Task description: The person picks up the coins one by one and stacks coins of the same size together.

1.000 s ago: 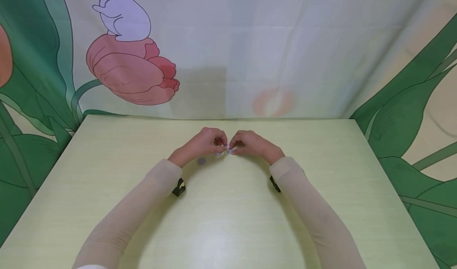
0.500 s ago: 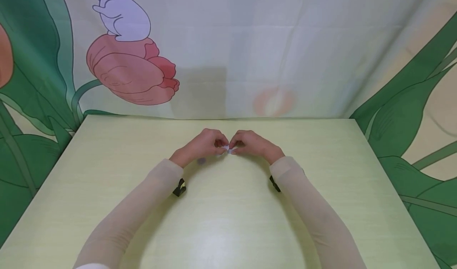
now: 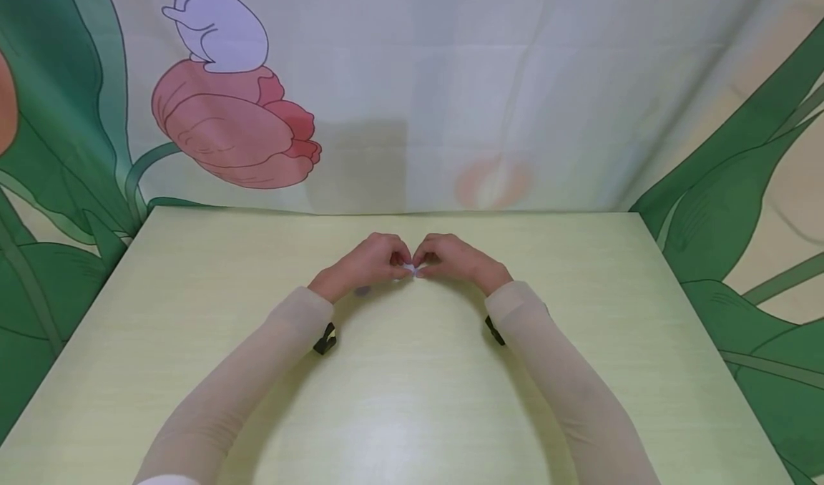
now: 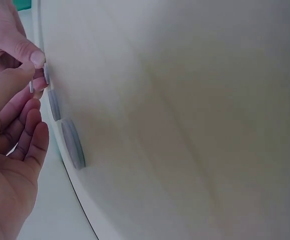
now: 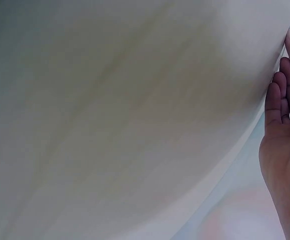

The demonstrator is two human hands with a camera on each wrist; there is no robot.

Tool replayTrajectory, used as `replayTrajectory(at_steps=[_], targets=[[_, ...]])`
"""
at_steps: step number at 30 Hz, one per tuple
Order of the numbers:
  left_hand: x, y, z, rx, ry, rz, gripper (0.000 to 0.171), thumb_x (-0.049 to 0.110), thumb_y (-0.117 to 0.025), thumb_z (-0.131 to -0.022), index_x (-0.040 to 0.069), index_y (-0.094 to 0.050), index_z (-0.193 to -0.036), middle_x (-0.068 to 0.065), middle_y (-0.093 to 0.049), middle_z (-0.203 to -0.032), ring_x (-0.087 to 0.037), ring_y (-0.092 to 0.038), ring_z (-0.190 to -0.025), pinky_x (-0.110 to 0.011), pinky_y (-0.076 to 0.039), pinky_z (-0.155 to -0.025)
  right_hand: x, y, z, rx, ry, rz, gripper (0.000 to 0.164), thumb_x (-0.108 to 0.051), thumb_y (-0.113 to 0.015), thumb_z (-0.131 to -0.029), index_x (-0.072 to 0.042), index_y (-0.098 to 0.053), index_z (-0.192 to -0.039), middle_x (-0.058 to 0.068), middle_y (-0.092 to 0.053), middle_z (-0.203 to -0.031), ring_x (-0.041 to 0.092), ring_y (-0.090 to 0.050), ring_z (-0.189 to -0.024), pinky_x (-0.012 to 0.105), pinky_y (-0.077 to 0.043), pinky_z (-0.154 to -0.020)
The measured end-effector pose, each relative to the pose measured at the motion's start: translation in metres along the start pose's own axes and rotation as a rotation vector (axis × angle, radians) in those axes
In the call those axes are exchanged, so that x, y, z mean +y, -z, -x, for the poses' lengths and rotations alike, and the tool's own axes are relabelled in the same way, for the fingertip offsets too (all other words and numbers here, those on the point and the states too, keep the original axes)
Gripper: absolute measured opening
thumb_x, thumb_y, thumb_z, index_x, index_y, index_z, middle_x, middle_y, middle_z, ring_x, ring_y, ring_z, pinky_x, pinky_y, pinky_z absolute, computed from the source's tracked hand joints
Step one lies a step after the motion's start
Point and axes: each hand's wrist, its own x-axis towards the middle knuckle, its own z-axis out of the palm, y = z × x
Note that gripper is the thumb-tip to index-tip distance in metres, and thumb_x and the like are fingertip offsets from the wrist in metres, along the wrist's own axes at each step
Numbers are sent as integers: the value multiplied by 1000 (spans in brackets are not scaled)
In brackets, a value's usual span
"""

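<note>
In the head view my left hand (image 3: 376, 257) and right hand (image 3: 453, 257) meet fingertip to fingertip above the table. My left thumb and fingers pinch a small, thin white disc (image 4: 31, 86), seen edge-on in the left wrist view. There my right thumb and finger pinch a small grey disc (image 4: 46, 73) right beside it; fingers partly cover it. Two more flat grey discs lie on the table close by: a smaller disc (image 4: 54, 105) and a larger-looking disc (image 4: 73, 143). In the right wrist view my right hand is cut off by the frame edge.
The pale table (image 3: 412, 385) spreads toward me and to both sides. Its far edge meets a printed curtain (image 3: 412, 77) with a rabbit and flowers. Black wrist cameras hang under both sleeves, the left strap (image 3: 325, 340) showing near the tabletop.
My left hand has edged slightly right, closer to my right fingertips, and the white piece between them shows less. My right hand has barely moved. The head view has shifted a little.
</note>
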Motion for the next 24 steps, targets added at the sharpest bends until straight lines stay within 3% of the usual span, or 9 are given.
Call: replayTrajectory(at_steps=[9,18,24], targets=[[3,-2,-3,-28,31,-63,19,18,-81,-89,2,-76,-99,-7,-69,-95,-19,-63,-87,-31,-54,-82,-4,0,1,-3,-15,-9,14,-13,-76,-93,-11,-76,-106,1,-65,-108,15,-62,-104,25,-49,-96],[3,-7,-8,-36,75,-88,20,25,-81,-89,5,-77,-92,-2,-69,-85,-16,-59,-78,-29,-51,-73,-3,1,1,2,-12,-20,12,-12,-76,-92,-10,-76,-104,2,-65,-107,16,-63,-103,24,-50,-94],[2,-5,-6,-62,72,-86,23,23,-82,-88,4,-77,-100,-4,-68,-91,-17,-61,-83,-30,-53,-78,-3,1,2,4,-23,-39,13,-11,-77,-91,-10,-76,-104,2,-64,-107,16,-63,-103,25,-50,-94]])
